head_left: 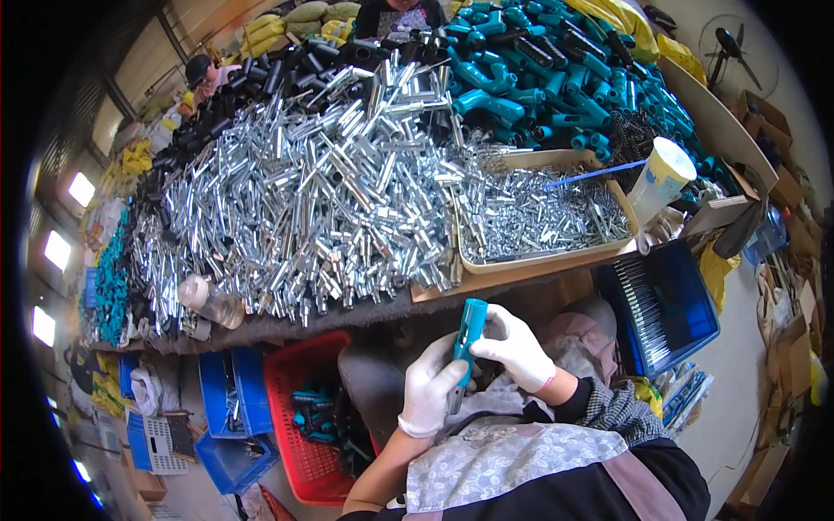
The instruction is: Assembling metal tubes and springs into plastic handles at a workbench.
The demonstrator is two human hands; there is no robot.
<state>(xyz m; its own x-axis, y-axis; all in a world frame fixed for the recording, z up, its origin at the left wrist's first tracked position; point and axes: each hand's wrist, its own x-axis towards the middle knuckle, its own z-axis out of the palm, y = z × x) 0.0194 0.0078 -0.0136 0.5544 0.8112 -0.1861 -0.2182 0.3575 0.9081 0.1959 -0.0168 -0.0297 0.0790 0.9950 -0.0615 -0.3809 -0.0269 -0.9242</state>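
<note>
Centrally, just in front of the table (261,333), a teal tube (472,319) is gripped low by the left hand's (427,388) curled fingers and higher by the right hand's (519,350) narrow pinch, probably best steadied from below.

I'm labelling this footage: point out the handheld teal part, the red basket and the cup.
Teal part (472,322), head view: upper end.
Red basket (287,418), head view: left wall.
Cup (655,187), head view: side.
</note>
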